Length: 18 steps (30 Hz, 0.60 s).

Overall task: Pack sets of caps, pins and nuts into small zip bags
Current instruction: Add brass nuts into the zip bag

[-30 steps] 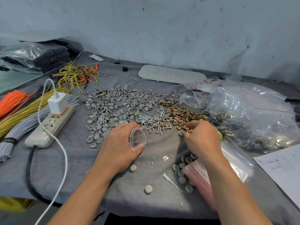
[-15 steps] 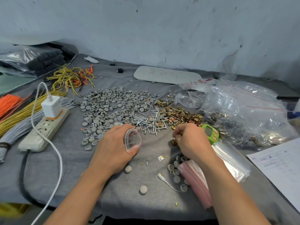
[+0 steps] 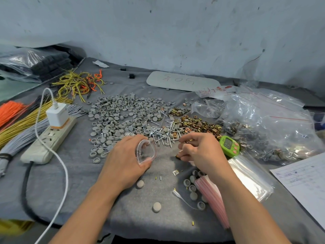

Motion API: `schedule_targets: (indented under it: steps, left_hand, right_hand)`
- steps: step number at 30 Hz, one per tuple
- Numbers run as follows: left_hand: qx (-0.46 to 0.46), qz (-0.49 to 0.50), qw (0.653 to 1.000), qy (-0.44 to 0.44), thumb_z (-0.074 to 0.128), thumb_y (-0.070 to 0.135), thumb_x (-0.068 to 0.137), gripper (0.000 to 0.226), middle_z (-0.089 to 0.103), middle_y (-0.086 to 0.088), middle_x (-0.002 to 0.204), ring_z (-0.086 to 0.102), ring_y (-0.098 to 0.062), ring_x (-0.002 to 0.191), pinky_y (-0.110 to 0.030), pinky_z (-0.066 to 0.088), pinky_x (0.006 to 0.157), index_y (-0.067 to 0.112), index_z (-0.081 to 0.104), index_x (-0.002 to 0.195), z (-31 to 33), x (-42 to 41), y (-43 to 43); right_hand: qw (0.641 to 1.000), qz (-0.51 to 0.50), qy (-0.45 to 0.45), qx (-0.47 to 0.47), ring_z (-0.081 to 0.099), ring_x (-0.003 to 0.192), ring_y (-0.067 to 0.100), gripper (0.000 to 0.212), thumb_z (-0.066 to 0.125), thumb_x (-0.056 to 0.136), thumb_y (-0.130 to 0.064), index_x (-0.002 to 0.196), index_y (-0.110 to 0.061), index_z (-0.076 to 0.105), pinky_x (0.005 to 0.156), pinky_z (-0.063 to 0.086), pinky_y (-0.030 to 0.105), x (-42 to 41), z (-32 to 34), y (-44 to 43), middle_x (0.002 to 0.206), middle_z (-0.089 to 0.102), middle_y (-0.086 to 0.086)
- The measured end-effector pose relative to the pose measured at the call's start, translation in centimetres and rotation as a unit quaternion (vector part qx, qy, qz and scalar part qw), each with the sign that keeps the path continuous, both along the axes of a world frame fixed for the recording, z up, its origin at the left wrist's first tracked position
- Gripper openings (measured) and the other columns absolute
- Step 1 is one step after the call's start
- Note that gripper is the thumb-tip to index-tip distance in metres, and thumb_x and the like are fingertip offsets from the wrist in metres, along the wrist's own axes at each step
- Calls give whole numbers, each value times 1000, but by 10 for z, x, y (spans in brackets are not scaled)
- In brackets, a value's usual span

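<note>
My left hand (image 3: 124, 159) holds a small clear zip bag (image 3: 146, 152) with its mouth spread open toward the right. My right hand (image 3: 198, 152) hovers just right of the bag, fingers curled round a few brass nuts (image 3: 178, 155) at its fingertips. Behind the hands lie a wide heap of grey caps (image 3: 123, 111), a scatter of silver pins (image 3: 158, 132) and a pile of brass nuts (image 3: 198, 122). A stack of empty zip bags (image 3: 246, 175) lies under my right forearm, with loose caps (image 3: 191, 187) beside it.
A power strip (image 3: 47, 138) with a white charger and cable sits at the left, beside bundles of coloured wires (image 3: 21, 120). A green timer (image 3: 229, 146), large plastic bags of parts (image 3: 267, 124) and a paper sheet (image 3: 304, 182) fill the right. A wall stands behind.
My right hand has pulled back from the nut pile toward the bag's mouth with nuts in its fingers, uncovering the green timer. The left hand keeps the bag open in place.
</note>
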<state>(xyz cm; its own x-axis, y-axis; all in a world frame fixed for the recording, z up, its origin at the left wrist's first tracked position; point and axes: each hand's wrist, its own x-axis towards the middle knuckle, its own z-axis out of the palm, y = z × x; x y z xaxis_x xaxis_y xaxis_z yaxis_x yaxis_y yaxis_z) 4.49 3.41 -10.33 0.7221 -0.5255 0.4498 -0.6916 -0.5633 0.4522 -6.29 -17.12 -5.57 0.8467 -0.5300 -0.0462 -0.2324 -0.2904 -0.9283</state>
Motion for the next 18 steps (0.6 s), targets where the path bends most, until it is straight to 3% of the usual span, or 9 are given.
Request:
schedule_targets:
  steps: [2,5,9,12,18]
  left_hand:
    - [1,1,1000,4,83,44,73,46,55,24,101,52,0,92,-20,38,78,41,59,111,0,0,0]
    - [1,0,1000,3,83,44,72,46,55,24,100,52,-1,92,-20,39,78,41,59,111,0,0,1]
    - [3,1,1000,-1,83,42,72,45,57,23,101,54,-2,94,-22,41,78,40,59,110,0,0,0]
    - [5,-4,1000,-6,81,43,73,42,57,22,99,54,-4,92,-24,42,78,40,58,108,0,0,0]
    - [0,-7,1000,-6,76,47,78,34,58,21,97,53,-5,92,-28,45,76,40,56,105,0,1,-1]
  right_hand:
    - [1000,7,-9,-7,76,65,22,18,67,95,1,89,-12,77,63,63,30,0,0,-2,74,78,8]
    - [999,16,-27,38,71,61,24,16,68,93,1,85,-9,79,58,58,28,0,2,-2,75,77,13]
    - [966,64,-63,241,76,80,23,40,51,89,28,104,0,76,69,61,25,0,4,4,96,78,19]
    - [935,112,-74,329,76,88,27,48,43,87,34,114,4,71,74,63,29,0,6,9,102,77,22]
    - [915,147,-88,364,76,81,24,34,57,91,23,116,3,70,66,63,25,-2,11,18,103,75,22]
